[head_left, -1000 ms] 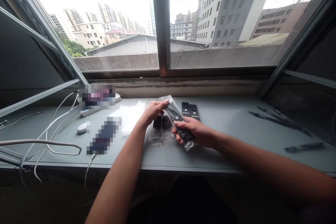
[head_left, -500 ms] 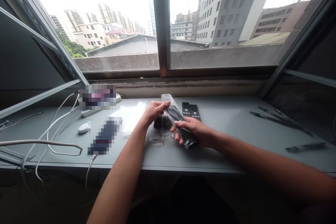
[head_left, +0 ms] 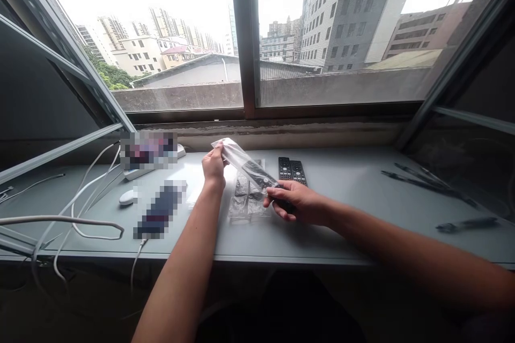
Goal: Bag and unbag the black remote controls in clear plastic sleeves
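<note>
A clear plastic bag stretches between my hands, partly over a black remote control. My left hand is closed on the bag's far left end, pinching the film. My right hand grips the remote's near end, which sticks out of the bag. Below them on the table lie several bagged dark items, probably remotes, side by side in clear wrapping. Two bare black remotes, a left one and a right one, rest just beyond my right hand.
White cables, a white rounded object, a power strip and a blurred phone-like item occupy the left. Dark pens or cables lie at the right. Metal frames flank the table before the window.
My left hand has moved left, drawing the bag out along the remote. The remote's near end now shows uncovered in my right hand, and the bagged items below are more visible.
</note>
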`<state>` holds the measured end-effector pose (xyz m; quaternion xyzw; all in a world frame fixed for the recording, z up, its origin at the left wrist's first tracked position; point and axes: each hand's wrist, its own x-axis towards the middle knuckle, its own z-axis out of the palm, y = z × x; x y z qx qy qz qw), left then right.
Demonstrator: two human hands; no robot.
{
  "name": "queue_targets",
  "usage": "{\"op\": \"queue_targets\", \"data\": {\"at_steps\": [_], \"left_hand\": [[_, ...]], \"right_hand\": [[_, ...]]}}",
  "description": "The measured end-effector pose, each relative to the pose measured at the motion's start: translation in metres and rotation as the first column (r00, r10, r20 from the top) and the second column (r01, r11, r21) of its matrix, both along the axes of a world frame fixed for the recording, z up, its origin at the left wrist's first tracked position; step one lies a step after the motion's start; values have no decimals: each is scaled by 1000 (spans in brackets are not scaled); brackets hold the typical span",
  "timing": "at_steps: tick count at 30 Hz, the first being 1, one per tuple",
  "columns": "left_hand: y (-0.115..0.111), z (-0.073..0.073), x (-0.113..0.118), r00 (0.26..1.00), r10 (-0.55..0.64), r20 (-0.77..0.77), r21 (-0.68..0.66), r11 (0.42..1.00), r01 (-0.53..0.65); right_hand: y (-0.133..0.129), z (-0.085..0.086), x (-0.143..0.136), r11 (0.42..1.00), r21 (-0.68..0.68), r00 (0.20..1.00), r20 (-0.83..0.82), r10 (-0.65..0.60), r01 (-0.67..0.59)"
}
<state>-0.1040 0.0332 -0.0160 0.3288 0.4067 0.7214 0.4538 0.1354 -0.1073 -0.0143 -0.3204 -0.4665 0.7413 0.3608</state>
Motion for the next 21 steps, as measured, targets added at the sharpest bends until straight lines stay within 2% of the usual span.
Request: {"op": "queue_targets", "data": {"at_steps": [5,7,10,13,16,18,21], "left_hand": [[6,2,-16,930,268,252,-108,963,-248],[8,4,-22,899,319,301,-140,947,-290],[7,6,-24,877,322,356,-135,947,-293],[4,10,-19,873,263,410,-97,965,-245],[0,14,-10,905,134,405,-38,991,-130],[-2,15,-4,926,23,377,2,1000,-25],[-4,15,2,933,-149,328,21,988,151]], "right_hand": [[3,3,5,999,-43,999,-53,-12,9],[2,6,7,997,-45,995,-83,-63,60],[2,9,10,989,-78,983,-126,-135,126],[3,9,13,971,-95,956,-177,-233,219],[3,11,14,944,-56,928,-175,-329,324],[1,15,13,943,-18,934,-130,-332,333],[-4,21,10,966,27,964,-65,-256,259]]}}
